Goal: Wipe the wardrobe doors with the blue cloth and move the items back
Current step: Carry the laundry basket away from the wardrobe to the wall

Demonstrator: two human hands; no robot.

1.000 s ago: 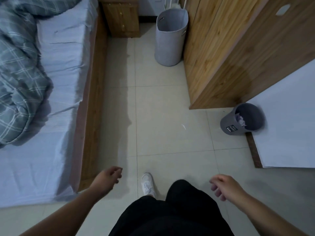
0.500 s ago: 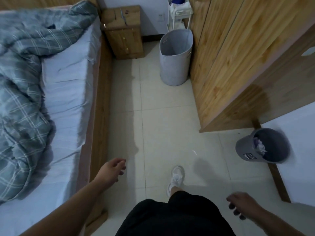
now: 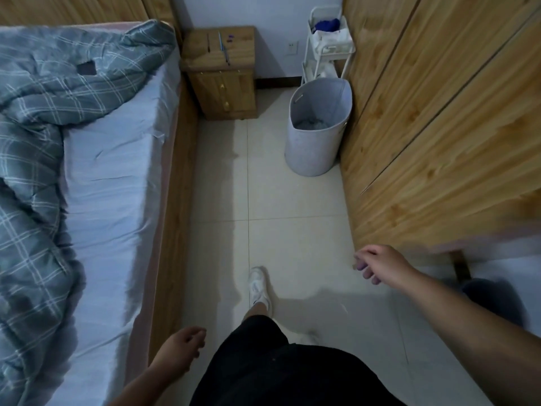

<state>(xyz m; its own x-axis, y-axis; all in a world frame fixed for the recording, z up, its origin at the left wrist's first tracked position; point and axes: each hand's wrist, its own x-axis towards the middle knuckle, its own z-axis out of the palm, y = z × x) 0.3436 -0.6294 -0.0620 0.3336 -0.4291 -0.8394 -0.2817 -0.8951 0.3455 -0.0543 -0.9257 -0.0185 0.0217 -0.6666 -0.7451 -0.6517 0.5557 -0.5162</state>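
One bed (image 3: 111, 200) with a crumpled checked quilt (image 3: 35, 142) lies across the tiled floor (image 3: 292, 230) from the wardrobe, well apart from it. The wardrobe doors (image 3: 439, 127) are pale wood; a dark gap divides two panels, and more may lie outside the view. One grey laundry basket (image 3: 316, 136) stands just beside the wardrobe's far corner, with something pale at its bottom. One wooden nightstand (image 3: 225, 83) sits farther from the wardrobe, against the bed's head end, with a few small items on top. One white cart (image 3: 328, 48) stands against the wardrobe's far end, behind the basket.

The right hand (image 3: 380, 266) hangs near the wardrobe's near corner, not touching it, fingers loosely curled around nothing. The left hand (image 3: 183, 348) hangs away from the wardrobe, next to the bed frame, also loosely curled and holding nothing. One white shoe (image 3: 259, 285) is planted on the floor between the two hands.

The blue cloth (image 3: 326, 24) lies bunched on the cart's top tier, well apart from both hands, with the basket standing between.
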